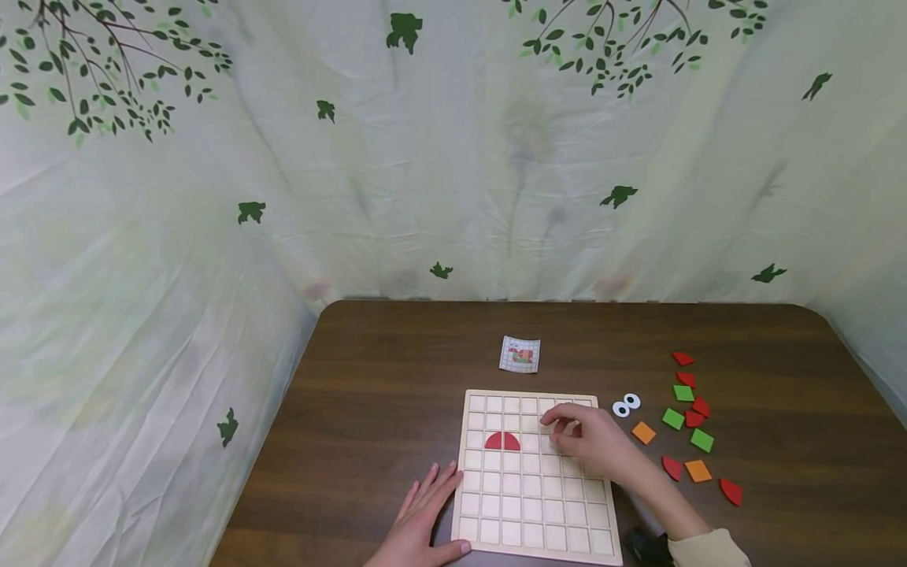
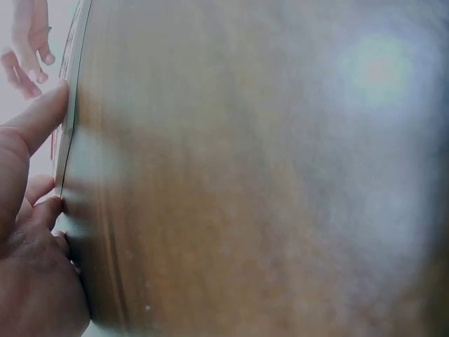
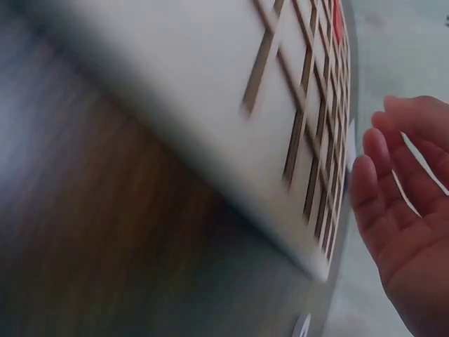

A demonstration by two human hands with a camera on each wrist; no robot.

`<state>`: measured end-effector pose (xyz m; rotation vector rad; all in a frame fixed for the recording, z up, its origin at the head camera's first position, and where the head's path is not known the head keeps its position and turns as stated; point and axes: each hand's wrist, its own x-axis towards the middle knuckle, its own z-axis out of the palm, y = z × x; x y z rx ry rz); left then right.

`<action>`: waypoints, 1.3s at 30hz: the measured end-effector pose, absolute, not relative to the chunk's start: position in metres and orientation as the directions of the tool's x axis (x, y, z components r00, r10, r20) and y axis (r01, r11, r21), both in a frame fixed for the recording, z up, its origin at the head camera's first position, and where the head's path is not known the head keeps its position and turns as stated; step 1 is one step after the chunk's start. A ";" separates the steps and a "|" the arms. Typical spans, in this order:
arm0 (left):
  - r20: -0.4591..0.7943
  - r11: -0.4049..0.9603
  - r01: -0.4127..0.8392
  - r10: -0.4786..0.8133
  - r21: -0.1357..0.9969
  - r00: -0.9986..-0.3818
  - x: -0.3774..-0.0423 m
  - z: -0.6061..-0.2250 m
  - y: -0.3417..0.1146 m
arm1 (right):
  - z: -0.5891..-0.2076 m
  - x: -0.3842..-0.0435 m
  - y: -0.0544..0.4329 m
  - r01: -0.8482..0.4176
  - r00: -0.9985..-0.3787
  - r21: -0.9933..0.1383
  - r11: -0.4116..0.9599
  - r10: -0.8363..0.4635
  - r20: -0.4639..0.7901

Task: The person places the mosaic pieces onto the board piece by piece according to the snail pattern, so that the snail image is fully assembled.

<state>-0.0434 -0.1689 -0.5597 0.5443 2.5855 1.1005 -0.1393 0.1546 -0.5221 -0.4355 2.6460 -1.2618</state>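
Observation:
A pale wooden grid board point(image 1: 533, 538) lies on the table, with two red quarter-circle pieces point(image 1: 494, 442) side by side in its cells, forming a half disc. My left hand point(image 1: 427, 524) touches the board's left edge, fingers extended and thumb at the lower left corner. In the left wrist view, the thumb point(image 2: 43, 116) lies against the board's side. Over the upper right cells hovers my right hand point(image 1: 586, 437), its fingers loosely bent. The right wrist view shows these fingers point(image 3: 379, 175) beside the grid, with no piece visible in them.
A small picture card point(image 1: 520, 354) lies behind the board. To the right are two white ring-shaped eye pieces point(image 1: 620, 409), several red pieces point(image 1: 731, 492), green squares point(image 1: 702, 440) and orange squares point(image 1: 643, 433). A leaf-printed curtain point(image 1: 482, 197) hangs behind the brown table point(image 1: 354, 441).

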 end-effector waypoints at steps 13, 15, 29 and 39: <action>-0.115 0.638 0.221 0.441 0.738 -0.890 -0.044 -0.557 -0.168 | -0.518 -0.138 0.215 -0.216 -0.959 -0.719 0.660 -0.281 0.029; -0.121 0.635 0.214 0.441 0.742 -0.889 -0.045 -0.558 -0.168 | -0.518 -0.141 0.224 -0.227 -0.961 -0.712 0.665 -0.273 0.052; -0.087 0.622 0.239 0.446 0.746 -0.891 -0.044 -0.559 -0.168 | -0.527 -0.161 0.264 -0.234 -0.961 -0.680 0.694 -0.273 0.052; -0.110 0.651 0.227 0.434 0.724 -0.894 -0.043 -0.561 -0.169 | -0.536 -0.168 0.267 -0.248 -0.953 -0.654 0.714 -0.300 0.035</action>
